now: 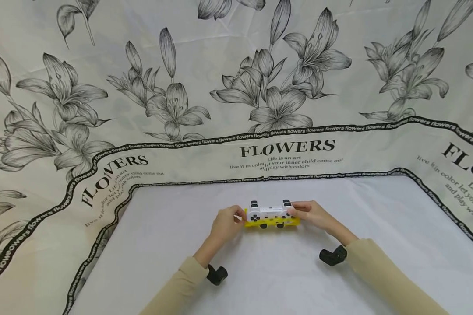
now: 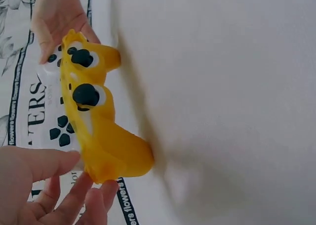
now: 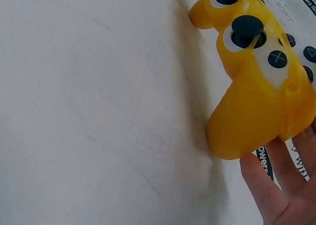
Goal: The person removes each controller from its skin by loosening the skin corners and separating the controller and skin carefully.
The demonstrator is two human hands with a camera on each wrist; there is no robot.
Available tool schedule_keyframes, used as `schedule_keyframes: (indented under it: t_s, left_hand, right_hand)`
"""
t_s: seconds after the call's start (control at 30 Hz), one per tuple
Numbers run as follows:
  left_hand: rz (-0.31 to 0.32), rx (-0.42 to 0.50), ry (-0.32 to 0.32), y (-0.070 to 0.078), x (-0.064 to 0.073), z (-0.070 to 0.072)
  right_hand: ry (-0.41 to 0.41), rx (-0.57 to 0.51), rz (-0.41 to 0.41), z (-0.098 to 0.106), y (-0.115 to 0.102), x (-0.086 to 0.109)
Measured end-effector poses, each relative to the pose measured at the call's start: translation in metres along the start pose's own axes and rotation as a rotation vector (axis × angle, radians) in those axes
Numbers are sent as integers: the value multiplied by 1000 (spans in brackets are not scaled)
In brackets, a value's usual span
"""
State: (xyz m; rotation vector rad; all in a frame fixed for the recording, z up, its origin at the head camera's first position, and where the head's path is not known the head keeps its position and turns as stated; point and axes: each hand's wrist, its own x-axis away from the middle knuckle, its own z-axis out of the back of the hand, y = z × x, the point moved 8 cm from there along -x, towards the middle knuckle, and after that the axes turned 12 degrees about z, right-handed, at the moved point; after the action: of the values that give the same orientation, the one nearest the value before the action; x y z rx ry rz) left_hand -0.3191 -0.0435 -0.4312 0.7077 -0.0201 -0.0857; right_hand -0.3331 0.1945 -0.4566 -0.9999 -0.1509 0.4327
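A white game controller (image 1: 272, 210) with black buttons and thumbsticks stands tilted up, its lower part inside a yellow silicone cover (image 2: 111, 141). The white upper part, with a direction pad and a SONY mark, shows above the cover's edge. My left hand (image 1: 224, 223) pinches the left end, thumb on the near side and fingertips against the cover's underside. At the other end my right hand (image 1: 313, 215) holds the controller, its thumb near the round buttons in the left wrist view. From the right wrist view, that hand's fingers (image 3: 291, 170) reach behind the yellow grip.
A white cloth (image 1: 284, 271) covers the table. Behind and beside it hangs a flower-printed curtain (image 1: 173, 105) with black lettered borders. Black wrist pieces (image 1: 217, 275) stick out below both beige sleeves.
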Motion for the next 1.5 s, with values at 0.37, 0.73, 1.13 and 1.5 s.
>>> schedule_keyframes:
  t_s: [0.37,0.73,1.13,1.5]
  left_hand:
    - [85,124,-18,4,-3,-11]
    - [19,284,-29,12,-20,-12]
    - [48,471,-145,-2,-36,-26]
    - [48,529,-121,-9,-36,-28]
  right_hand:
    - [11,-1,-20,4,4,0]
    - [2,-22,-7,1,0,-2]
    - [15,-14,-32,1,2,2]
    - [31,-49,6,1,0,1]
